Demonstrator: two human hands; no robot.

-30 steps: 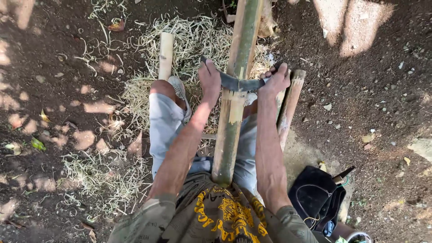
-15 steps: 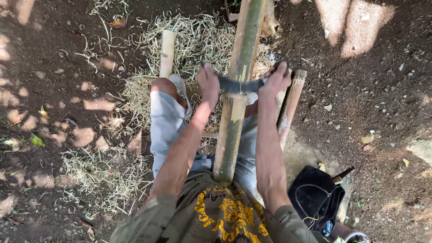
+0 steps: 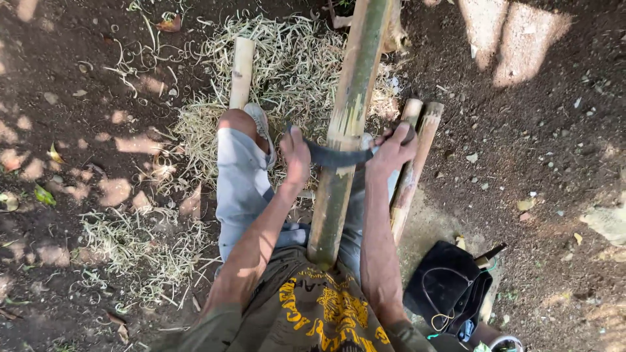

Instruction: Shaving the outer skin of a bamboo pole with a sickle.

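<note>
I sit on the ground with the long bamboo pole [image 3: 349, 124] running between my knees, its near end braced against my belly and the far end leading off past the heap of pale shavings [image 3: 287, 58]. Across it lies the curved blade [image 3: 332, 156], dark and slightly bowed, touching the pole just where the green skin gives way to a scraped yellow patch. My left hand [image 3: 295, 155] has its fingers wrapped tight round one end of the blade; my right hand [image 3: 393, 148] has its fingers curled closed round the other end, thumb on top.

To scrape well, I judge I need both fists level, so the edge meets the pole squarely and takes a thin ribbon instead of digging in. The pull should come toward my body with even pressure from both arms, elbows in, and the pole pinned firmly so it cannot roll. My bare left knee [image 3: 236, 122] sits near the blade's path, so I keep the stroke short and controlled.

Two shorter bamboo pieces [image 3: 412, 163] lie just beside my right hand, another [image 3: 242, 68] beyond my left knee, and a black bag [image 3: 450, 287] rests by my right hip.
</note>
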